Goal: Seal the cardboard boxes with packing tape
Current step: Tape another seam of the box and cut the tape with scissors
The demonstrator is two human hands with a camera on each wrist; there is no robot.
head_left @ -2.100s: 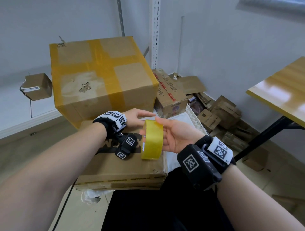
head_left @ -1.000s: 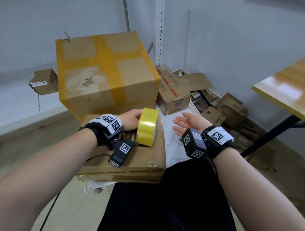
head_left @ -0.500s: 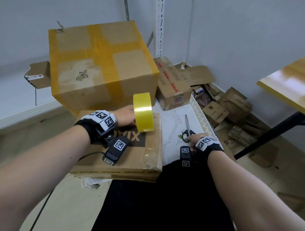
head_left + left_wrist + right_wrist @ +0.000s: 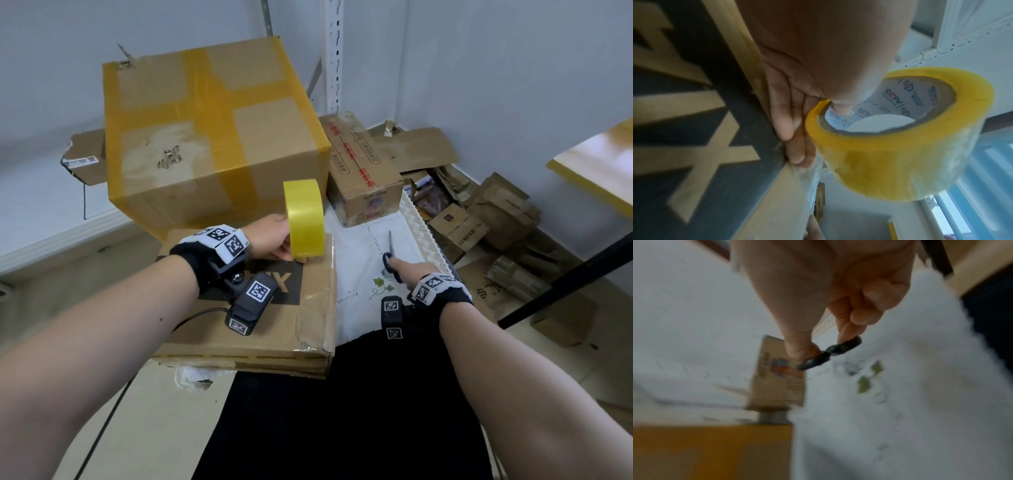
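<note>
The flat cardboard box [image 4: 246, 318] with the dark printed panel lies on the counter directly in front of the person, and a strip of clear tape already shows along its right edge, wrinkled near the front corner, so the sealing of this box looks well under way but not finished: the strip appears to run on to the roll and has yet to be cut. The roll of yellow packing tape [image 4: 306, 219] stands on edge at the box's far right corner, held by the left hand [image 4: 272, 236], whose thumb is hooked inside the core while the fingers [image 4: 785, 113] lie along the outside, pressing near the tape on the box top. To the right, on the white embroidered cloth [image 4: 359, 301] covering the counter, the right hand [image 4: 416, 270] has its thumb and a finger threaded through the black handles of the scissors [image 4: 390, 253], clamped on them with the blades pointing away; the wrist view is blurred, but the grip reads clearly. Behind the flat box stands a large box [image 4: 205, 137] crossed with wide yellow tape, which looks fully sealed. Beside it a smaller printed carton [image 4: 363, 171] and a heap of flattened cardboard [image 4: 479, 212] in the corner; whether any of these await taping cannot be told.
</note>
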